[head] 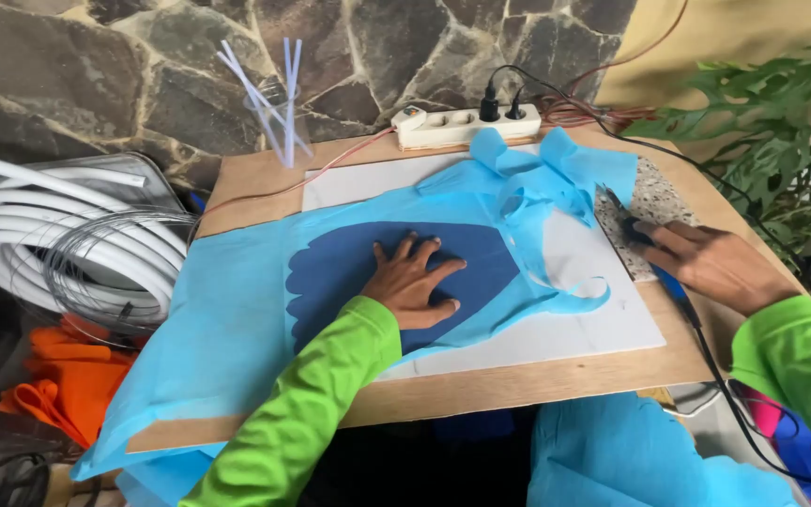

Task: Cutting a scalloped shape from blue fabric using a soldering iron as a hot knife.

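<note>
My left hand [412,280] lies flat with fingers spread on a dark blue scalloped template [349,268], pressing it onto light blue fabric [237,319] spread over a white board [603,319]. My right hand [711,260] grips a corded hot cutting tool [633,225]. Its tip rests on a speckled stone slab [654,197] at the board's right edge. A cut strip of the blue fabric [570,296] curls between the two hands. Both sleeves are bright green.
A white power strip [466,127] with two black plugs sits at the far edge of the wooden table [518,385]. A glass with plastic straws [279,99] stands beside it. Coiled white hose and wire [58,249] and orange cloth [63,376] lie left; a leafy plant [781,122] stands right.
</note>
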